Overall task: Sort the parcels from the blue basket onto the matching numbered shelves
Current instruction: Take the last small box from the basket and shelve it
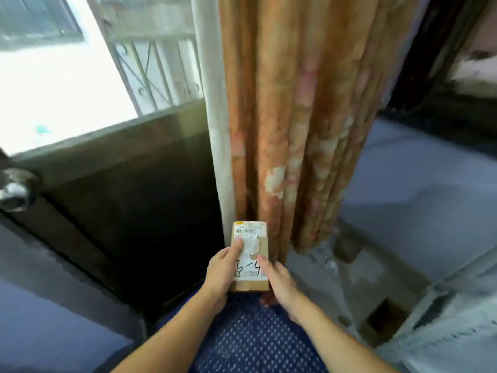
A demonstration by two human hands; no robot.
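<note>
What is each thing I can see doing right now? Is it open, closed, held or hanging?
cardboard parcel: closed, label up, held in both hands.
left hand: grips the parcel's left side, thumb on the label.
right hand: holds the parcel's right edge.
curtain: hanging, bunched together.
door: cannot tell.

parcel [250, 255] | white label: handwritten mark like "3-4" | barcode print too blurred to read
</note>
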